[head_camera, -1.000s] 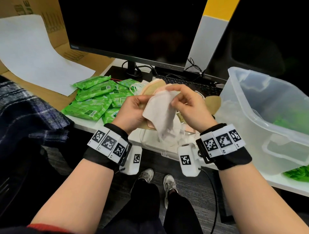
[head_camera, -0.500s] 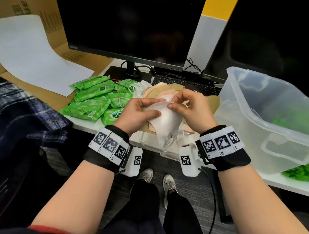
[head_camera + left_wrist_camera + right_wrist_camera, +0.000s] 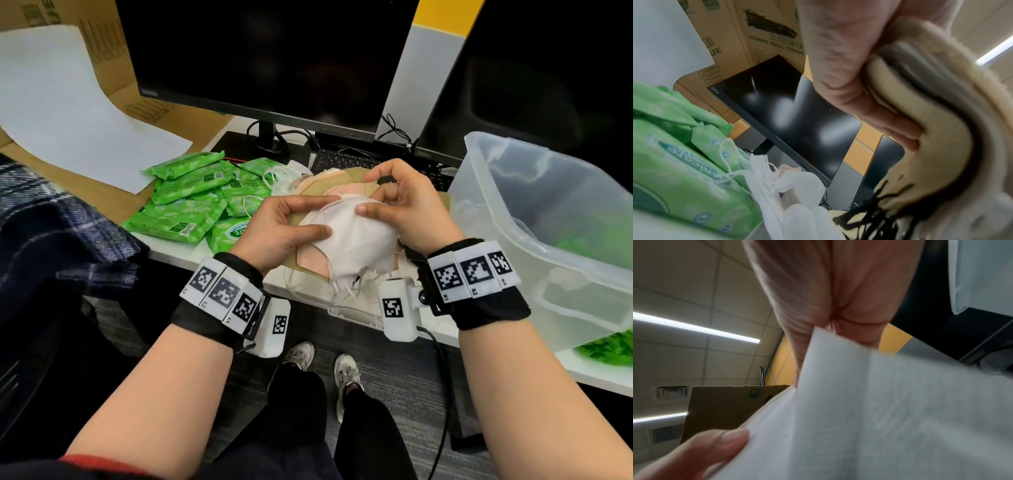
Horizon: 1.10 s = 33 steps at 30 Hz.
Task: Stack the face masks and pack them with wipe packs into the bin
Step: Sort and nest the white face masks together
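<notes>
A white face mask (image 3: 356,245) lies on top of a stack of tan and pink masks (image 3: 310,262) at the desk's front edge. My left hand (image 3: 284,229) grips the stack's left side, thumb on the white mask; in the left wrist view its fingers curl round the layered tan masks (image 3: 925,116). My right hand (image 3: 397,202) pinches the white mask's upper right edge, thumb on top. The white mask (image 3: 879,410) fills the right wrist view. Green wipe packs (image 3: 191,202) lie in a heap to the left. The clear plastic bin (image 3: 534,219) stands at the right with green packs inside.
A black monitor (image 3: 267,58) and keyboard (image 3: 346,159) stand behind the masks. More loose white masks (image 3: 284,171) lie beside the wipe packs. Cardboard and a white paper sheet (image 3: 65,109) are at the far left. A clear lid (image 3: 356,311) lies under the stack.
The white mask was held up and hanging between both hands; it has been lowered flat onto the tan and pink stack, and both hands moved down with it.
</notes>
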Motion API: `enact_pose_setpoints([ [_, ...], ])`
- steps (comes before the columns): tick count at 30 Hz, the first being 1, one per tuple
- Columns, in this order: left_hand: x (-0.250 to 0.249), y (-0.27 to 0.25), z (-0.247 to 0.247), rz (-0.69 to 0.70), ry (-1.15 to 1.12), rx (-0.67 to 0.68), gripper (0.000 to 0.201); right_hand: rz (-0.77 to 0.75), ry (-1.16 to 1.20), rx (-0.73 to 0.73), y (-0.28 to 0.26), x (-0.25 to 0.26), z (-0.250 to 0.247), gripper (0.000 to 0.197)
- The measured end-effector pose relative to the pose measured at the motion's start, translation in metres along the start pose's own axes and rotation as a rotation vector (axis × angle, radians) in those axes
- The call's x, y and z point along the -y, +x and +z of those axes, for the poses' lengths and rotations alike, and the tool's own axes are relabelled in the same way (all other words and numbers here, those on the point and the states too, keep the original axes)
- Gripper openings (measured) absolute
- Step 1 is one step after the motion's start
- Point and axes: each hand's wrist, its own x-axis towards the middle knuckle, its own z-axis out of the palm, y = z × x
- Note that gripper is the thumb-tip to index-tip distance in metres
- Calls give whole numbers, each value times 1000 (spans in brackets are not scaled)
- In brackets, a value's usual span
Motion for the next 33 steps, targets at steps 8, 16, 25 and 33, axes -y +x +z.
enact_pose_setpoints([
  [8,0,-2,0,23,20,16,54,19,32,-32,1,-3,5,31],
  [16,3,1,-4,89,46,-21,61,111,-415,-78,0,-14,4,24],
  [25,10,6,-4,11,53,-158,47,29,-109,-285,-4,-5,0,27],
  [33,0,7,4,-30,-154,-243,24,-196,-142,-220,-15,8,19,30],
])
